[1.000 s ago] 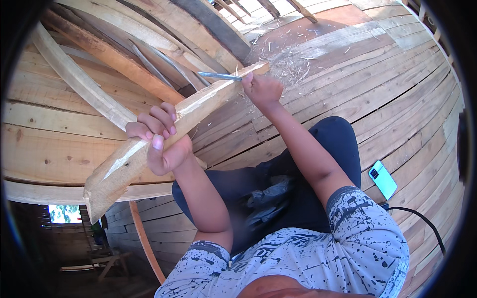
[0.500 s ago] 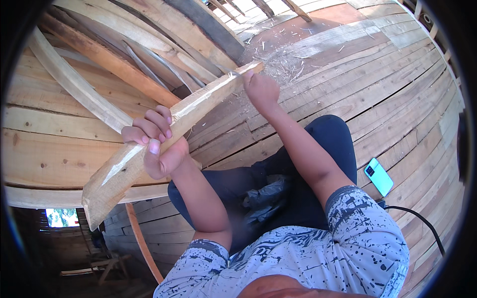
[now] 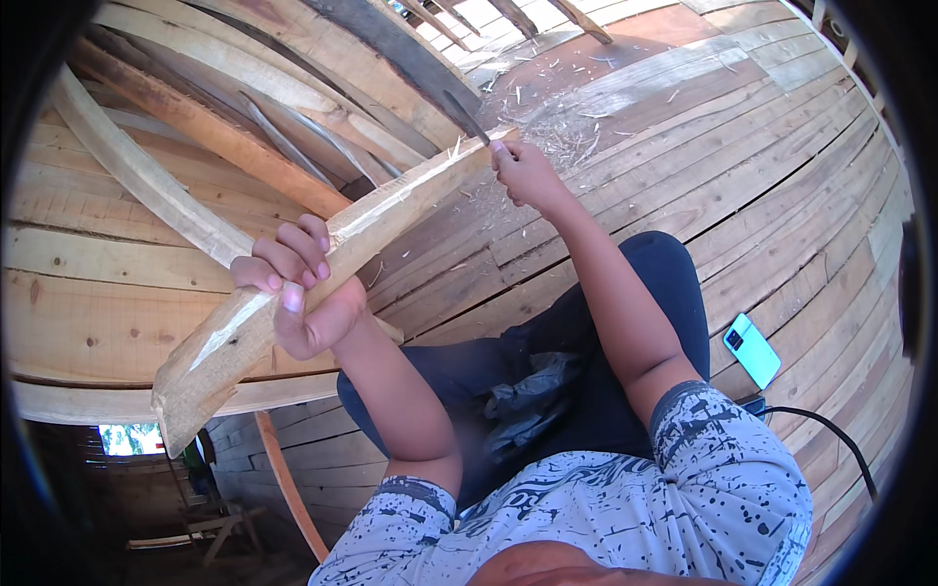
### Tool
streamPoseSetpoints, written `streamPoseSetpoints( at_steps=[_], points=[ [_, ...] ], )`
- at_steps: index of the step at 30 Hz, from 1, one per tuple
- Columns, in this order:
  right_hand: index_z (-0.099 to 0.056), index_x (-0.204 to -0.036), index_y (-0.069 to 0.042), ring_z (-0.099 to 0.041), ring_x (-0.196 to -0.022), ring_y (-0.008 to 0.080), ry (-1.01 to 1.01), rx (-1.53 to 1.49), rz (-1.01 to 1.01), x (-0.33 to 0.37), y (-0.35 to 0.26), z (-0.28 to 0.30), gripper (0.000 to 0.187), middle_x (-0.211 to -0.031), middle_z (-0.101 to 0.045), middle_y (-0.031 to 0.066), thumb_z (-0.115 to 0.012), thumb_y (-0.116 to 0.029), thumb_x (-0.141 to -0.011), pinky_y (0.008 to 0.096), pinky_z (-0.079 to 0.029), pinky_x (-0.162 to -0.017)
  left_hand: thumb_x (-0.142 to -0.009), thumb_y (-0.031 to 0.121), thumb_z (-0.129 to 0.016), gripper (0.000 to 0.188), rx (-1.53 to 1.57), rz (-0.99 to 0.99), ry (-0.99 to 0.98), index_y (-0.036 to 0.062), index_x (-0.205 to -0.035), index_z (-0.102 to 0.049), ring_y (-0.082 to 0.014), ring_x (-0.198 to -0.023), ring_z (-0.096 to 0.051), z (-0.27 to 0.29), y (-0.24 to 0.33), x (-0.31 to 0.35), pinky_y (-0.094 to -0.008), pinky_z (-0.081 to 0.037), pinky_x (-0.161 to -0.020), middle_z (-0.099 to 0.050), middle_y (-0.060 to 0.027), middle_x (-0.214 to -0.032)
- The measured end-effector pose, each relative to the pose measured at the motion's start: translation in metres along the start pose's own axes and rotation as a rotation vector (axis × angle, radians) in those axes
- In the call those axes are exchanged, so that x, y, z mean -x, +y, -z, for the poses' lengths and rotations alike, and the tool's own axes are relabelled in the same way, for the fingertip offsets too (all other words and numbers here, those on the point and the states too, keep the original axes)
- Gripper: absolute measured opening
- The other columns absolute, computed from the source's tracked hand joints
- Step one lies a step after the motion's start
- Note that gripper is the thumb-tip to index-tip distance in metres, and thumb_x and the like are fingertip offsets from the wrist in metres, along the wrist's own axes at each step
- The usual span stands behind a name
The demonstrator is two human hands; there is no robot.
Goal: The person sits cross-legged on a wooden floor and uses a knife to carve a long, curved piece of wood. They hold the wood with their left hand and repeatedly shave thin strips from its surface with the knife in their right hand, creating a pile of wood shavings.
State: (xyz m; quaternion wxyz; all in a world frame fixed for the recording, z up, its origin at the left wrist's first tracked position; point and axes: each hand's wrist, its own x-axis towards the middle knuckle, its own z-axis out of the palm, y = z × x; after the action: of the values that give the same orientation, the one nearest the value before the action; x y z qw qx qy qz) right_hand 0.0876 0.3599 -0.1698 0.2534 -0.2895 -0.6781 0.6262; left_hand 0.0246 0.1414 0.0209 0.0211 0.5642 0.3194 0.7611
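And here's my left hand, left of centre, forearm angled up, fingers wrapped round the pale timber, slanting from lower left to upper centre; my right hand, upper centre, arm outstretched, fingers closed on the knife, blade tilting up-left.

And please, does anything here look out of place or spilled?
Yes, a little. Wood shavings lie scattered on the floor beyond the right hand and its knife, so that part looks untidy. A turquoise phone lies loose beside the right leg, which seems an odd place for it.
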Motion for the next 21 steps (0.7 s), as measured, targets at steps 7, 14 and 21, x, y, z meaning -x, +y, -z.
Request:
streamPoseSetpoints(
  at_steps=[7,14,21],
  points=[
    [-0.068,-0.089,0.002,-0.059,-0.063,0.0243,-0.208,-0.162,-0.277,0.019,-0.038,-0.011,0.053,-0.068,-0.061,0.0139,-0.046,-0.045,-0.101,0.0407,-0.048,-0.064,-0.076,0.013,-0.06,0.015,-0.02,-0.008,0.036,0.0182,-0.083,-0.047,-0.0104,-0.062,-0.039,-0.001,0.003,0.007,-0.0319,-0.033,-0.069,-0.039,0.0037,-0.066],
    [-0.067,-0.079,0.001,-0.067,-0.073,0.0338,-0.151,0.257,0.073,0.028,-0.049,-0.021,0.069,-0.071,-0.065,0.0192,-0.049,-0.065,-0.091,0.0443,-0.05,-0.068,-0.076,0.014,-0.06,0.015,-0.026,-0.021,0.089,0.0184,-0.083,-0.047,-0.0107,-0.063,-0.039,0.004,0.004,0.011,-0.0319,-0.033,-0.07,-0.038,0.0038,-0.066],
    [-0.067,-0.076,0.003,-0.066,-0.071,0.0351,-0.101,0.304,0.045,0.021,-0.039,-0.021,0.075,-0.068,-0.064,0.0203,-0.05,-0.068,-0.091,0.0448,-0.05,-0.068,-0.074,0.013,-0.059,0.015,-0.023,-0.023,0.068,0.0178,-0.083,-0.047,-0.0107,-0.062,-0.038,0.001,0.005,0.014,-0.0324,-0.033,-0.07,-0.038,0.0036,-0.066]
  ],
)
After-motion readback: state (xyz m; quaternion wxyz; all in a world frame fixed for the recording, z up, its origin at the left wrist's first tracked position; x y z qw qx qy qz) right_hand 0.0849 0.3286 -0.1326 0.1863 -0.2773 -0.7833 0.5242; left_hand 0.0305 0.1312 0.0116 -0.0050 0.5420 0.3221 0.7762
